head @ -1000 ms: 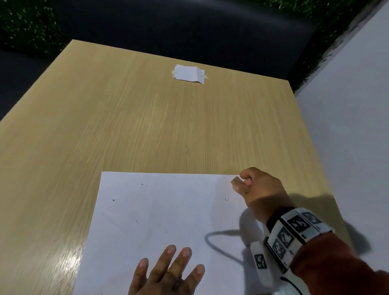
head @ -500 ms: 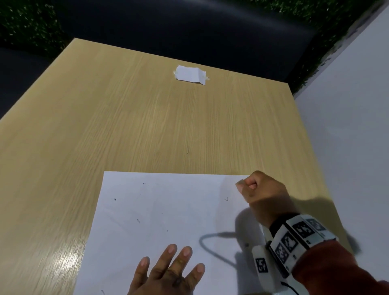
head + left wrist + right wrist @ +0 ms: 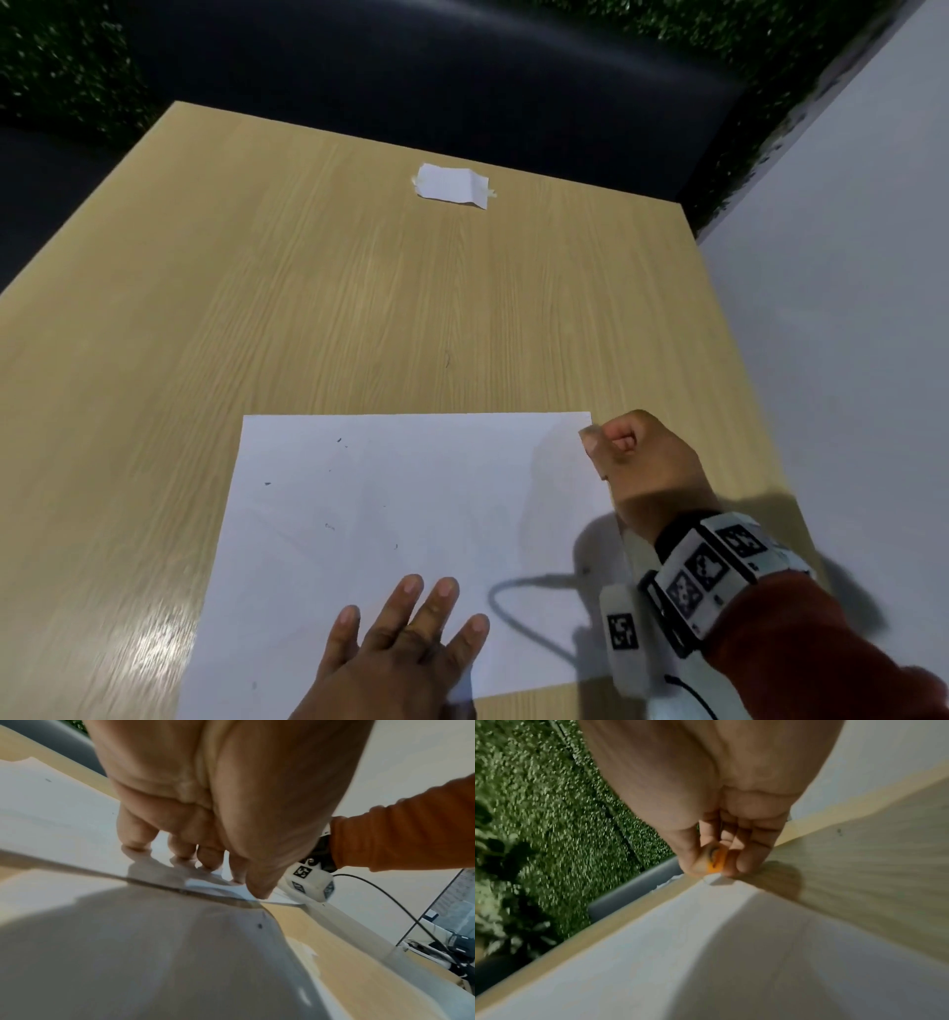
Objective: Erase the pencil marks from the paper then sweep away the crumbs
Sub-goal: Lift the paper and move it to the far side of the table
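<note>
Paper (image 3: 411, 514) lies under spread left-hand fingers (image 3: 411, 596); right-hand fingers (image 3: 752, 850) pinch an orange eraser (image 3: 714, 862).

Table (image 3: 287, 288) bears paper (image 3: 411, 503), scrap (image 3: 452, 186)

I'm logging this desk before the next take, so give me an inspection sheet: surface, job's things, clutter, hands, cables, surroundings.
Surface: light wooden table, with glare at its near left.
Job's things: white paper sheet flat at the near edge, a few small dark specks on it; orange eraser pinched in the right hand.
Clutter: small taped paper scrap near the far edge.
Hands: left hand flat on the sheet, fingers spread; right hand curled at the sheet's far right corner.
Cables: thin black cable trailing from the right wrist's marker-tagged camera unit.
Surroundings: dark seat beyond the table, green hedge-like wall, white wall on the right.
</note>
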`<state>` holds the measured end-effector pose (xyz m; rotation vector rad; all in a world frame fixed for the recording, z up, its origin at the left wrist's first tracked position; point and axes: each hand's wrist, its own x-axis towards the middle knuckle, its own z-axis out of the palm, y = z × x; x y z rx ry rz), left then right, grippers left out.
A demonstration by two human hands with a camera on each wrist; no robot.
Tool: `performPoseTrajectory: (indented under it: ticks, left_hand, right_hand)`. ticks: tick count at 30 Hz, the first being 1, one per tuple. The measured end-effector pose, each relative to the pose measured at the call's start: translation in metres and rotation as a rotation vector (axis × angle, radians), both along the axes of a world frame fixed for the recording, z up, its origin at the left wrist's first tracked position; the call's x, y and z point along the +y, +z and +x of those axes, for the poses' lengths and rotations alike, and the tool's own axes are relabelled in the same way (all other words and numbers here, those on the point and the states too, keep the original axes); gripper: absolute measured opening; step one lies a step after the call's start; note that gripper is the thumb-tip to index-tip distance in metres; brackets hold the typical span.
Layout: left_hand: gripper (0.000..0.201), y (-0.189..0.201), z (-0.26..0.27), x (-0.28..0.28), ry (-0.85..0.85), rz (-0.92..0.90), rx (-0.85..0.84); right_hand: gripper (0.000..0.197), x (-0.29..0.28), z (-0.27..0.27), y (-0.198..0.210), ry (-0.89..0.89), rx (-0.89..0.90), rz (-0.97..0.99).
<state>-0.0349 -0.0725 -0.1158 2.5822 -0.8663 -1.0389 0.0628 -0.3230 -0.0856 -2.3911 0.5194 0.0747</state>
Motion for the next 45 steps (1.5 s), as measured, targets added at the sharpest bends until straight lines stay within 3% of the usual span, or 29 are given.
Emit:
performPoseTrajectory:
  ticks: [1, 2, 3, 4, 5, 6, 9, 11, 14, 16, 19, 20, 22, 23, 25, 28, 29, 31, 34, 40, 45]
  left_hand:
    - [0.075, 0.001, 0.002, 0.003, -0.055, -0.089, -0.204]
    - [0.118, 0.022, 0.013, 0.0, -0.131, -0.025, -0.119]
    - [0.099, 0.013, 0.003, -0.005, -0.169, -0.052, -0.168]
    - [0.069, 0.011, 0.002, 0.0, 0.009, -0.122, -0.166]
    - [0.079, 0.021, 0.005, 0.006, 0.062, -0.041, -0.086]
    - [0.065, 0.016, 0.002, 0.01, 0.103, -0.008, -0.071]
    - [0.044, 0.014, -0.003, 0.021, 0.186, -0.201, -0.373]
    - [0.032, 0.023, 0.003, 0.032, 0.266, -0.29, -0.417]
    - [0.02, 0.044, 0.02, 0.053, 0.588, -0.318, -0.467]
    - [0.013, 0.056, 0.039, 0.07, 0.747, -0.205, -0.442]
    - [0.017, 0.058, 0.071, 0.09, 0.904, -0.094, -0.425]
    - [0.02, 0.055, 0.08, 0.094, 0.932, -0.054, -0.404]
    - [0.026, 0.046, 0.097, 0.098, 0.975, -0.008, -0.353]
    - [0.027, 0.041, 0.104, 0.099, 0.989, 0.014, -0.343]
    - [0.03, 0.033, 0.117, 0.098, 0.979, 0.054, -0.328]
    - [0.046, 0.024, 0.131, 0.088, 0.783, 0.248, -0.339]
    - [0.054, 0.023, 0.133, 0.082, 0.792, 0.271, -0.333]
    - [0.071, 0.024, 0.132, 0.07, 0.89, 0.247, -0.339]
    - [0.078, 0.02, 0.127, 0.06, 0.888, 0.254, -0.425]
    - [0.066, 0.018, 0.131, 0.061, 1.019, 0.041, -0.36]
    - [0.054, 0.016, 0.133, 0.064, 1.167, -0.194, -0.253]
  right_hand:
    - [0.021, -0.002, -0.007, 0.002, -0.006, -0.032, 0.043]
    - [0.019, -0.004, -0.013, 0.005, -0.013, -0.057, 0.071]
    - [0.019, -0.006, -0.019, 0.007, -0.016, -0.067, 0.081]
    - [0.018, -0.007, -0.025, 0.009, -0.019, -0.06, 0.081]
    - [0.017, -0.008, -0.031, 0.011, -0.025, -0.038, 0.075]
    - [0.016, -0.011, -0.038, 0.012, -0.03, -0.006, 0.066]
    - [0.014, -0.019, -0.056, 0.015, -0.001, 0.044, 0.053]
    - [0.007, -0.011, -0.062, 0.019, 0.052, 0.069, 0.113]
    - [0.007, 0.025, -0.062, 0.02, 0.179, 0.051, 0.207]
    - [0.01, 0.045, -0.055, 0.015, 0.266, 0.007, 0.183]
    - [0.027, 0.058, -0.046, 0.01, 0.398, 0.094, 0.011]
    - [0.025, 0.059, -0.044, 0.009, 0.42, 0.125, -0.047]
    - [0.014, 0.06, -0.041, 0.012, 0.353, 0.171, -0.036]
    - [0.021, 0.058, -0.041, 0.013, 0.305, 0.18, -0.018]
    - [0.029, 0.056, -0.043, 0.013, 0.248, 0.2, -0.009]
    - [0.011, 0.05, -0.05, 0.013, 0.223, 0.178, 0.105]
    - [0.016, 0.05, -0.053, 0.012, 0.213, 0.176, 0.161]
    - [0.013, 0.046, -0.057, 0.012, 0.182, 0.155, 0.154]
    - [0.019, 0.034, -0.061, 0.019, 0.178, 0.107, 0.044]
    - [0.015, -0.019, -0.073, 0.009, 0.081, 0.053, -0.299]
    - [0.04, -0.034, -0.079, -0.002, 0.021, 0.261, -0.394]
